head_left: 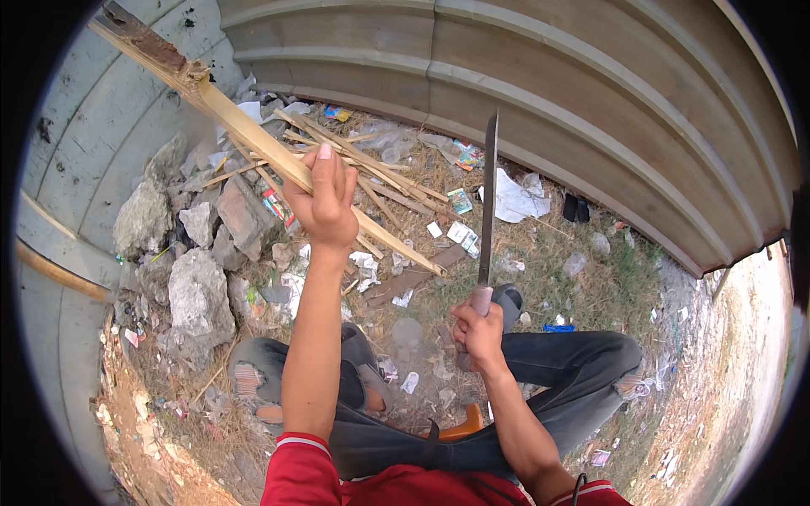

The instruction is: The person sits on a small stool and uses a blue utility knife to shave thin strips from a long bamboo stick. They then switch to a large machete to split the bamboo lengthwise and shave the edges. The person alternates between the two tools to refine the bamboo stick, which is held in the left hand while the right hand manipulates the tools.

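My left hand is closed around a long pale bamboo strip. The strip slants from the upper left down toward the middle, and its far upper part still carries a dark, rough outer layer. In my right hand is a machete, gripped by its pale handle. The long dark blade points away from me, upright in the picture, to the right of the strip and apart from it. Beyond my left hand, several split strips lie in a loose pile on the ground.
Grey rocks are heaped at the left beside a pale metal wall. A ribbed brown metal sheet rises at the back. Litter such as white paper covers the dry grass. An orange object lies by my bent legs.
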{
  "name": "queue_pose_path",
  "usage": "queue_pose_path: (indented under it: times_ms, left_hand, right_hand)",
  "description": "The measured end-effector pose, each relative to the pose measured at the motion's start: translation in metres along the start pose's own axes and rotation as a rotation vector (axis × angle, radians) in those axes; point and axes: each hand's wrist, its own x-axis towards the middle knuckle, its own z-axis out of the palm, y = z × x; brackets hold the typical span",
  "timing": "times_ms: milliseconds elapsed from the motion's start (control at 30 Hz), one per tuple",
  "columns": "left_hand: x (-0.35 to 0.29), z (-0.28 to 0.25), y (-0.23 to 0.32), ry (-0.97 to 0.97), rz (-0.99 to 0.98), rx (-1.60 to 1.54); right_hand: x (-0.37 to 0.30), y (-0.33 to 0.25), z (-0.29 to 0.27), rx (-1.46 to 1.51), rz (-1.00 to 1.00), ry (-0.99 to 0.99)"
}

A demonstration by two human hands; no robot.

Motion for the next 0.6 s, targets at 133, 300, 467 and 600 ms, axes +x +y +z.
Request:
queue_pose_path:
  times_ms: [133,300,467,600]
  left_hand:
    - [-0.006,0.017,0.023,-0.040,0.000,-0.017]
    - [-0.017,0.042,0.015,-0.062,0.038,0.044]
    - [-0.021,0.034,0.030,-0.012,0.023,-0.014]
    - [-0.020,0.042,0.043,-0.087,0.069,0.042]
  right_hand:
    - [-0.030,-0.043,0.022,0.088,-0.349,-0.051]
    - [-0.007,0.145,-0.023,-0.580,-0.155,0.061]
    - [0.015,0.178,-0.045,-0.071,0.605,0.124]
    - [0.030,0.137,-0.031,-0.042,0.455,0.135]
